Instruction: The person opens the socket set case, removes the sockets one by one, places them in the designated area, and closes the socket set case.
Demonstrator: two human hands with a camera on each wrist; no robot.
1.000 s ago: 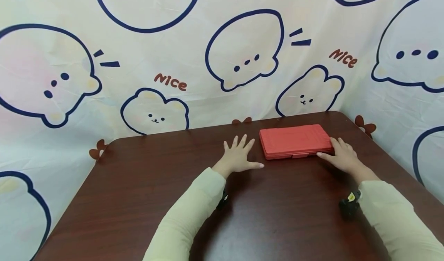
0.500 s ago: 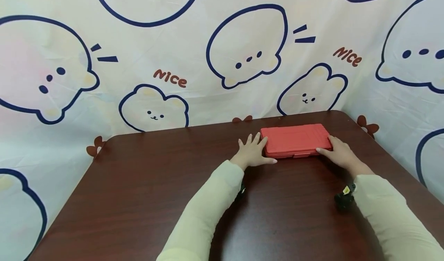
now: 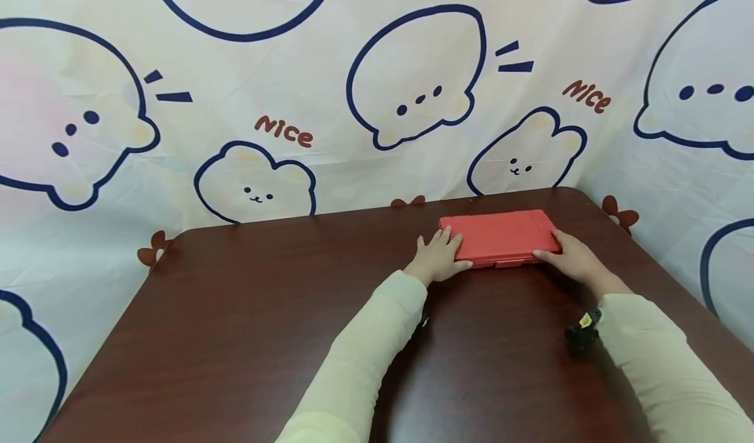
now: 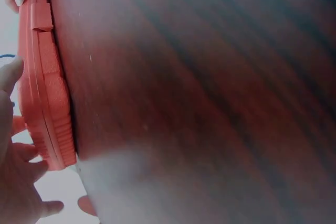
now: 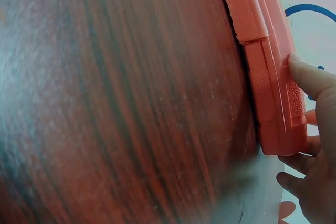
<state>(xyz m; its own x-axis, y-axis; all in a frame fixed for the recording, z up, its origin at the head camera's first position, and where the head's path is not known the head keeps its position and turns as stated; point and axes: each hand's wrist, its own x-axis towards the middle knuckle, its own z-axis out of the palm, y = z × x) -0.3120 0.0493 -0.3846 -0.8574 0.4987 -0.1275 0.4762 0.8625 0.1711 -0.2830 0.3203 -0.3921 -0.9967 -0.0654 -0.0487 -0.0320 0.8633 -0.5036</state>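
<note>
A red plastic case (image 3: 505, 233) lies flat and closed towards the back right of the table, its latch side facing me. At its left end my left hand (image 3: 438, 257) holds on, thumb along the front corner and fingers against the short side. The right hand (image 3: 578, 258) grips the opposite end in a similar way, thumb at the front edge. In the left wrist view the case (image 4: 46, 87) shows its ribbed end and a latch. The right wrist view has my right thumb on the edge of the case (image 5: 273, 87), fingers partly hidden behind its end.
A dark brown wooden table (image 3: 265, 325) extends towards me, its back edge close behind the case. Behind and to the sides hangs a pale cloth (image 3: 353, 168) with cartoon bears. Each wrist carries a small black camera (image 3: 582, 333).
My left hand has moved right from the bare table to the left end of the case, its spread fingers closing in on it. The right hand has settled more firmly on its end.
</note>
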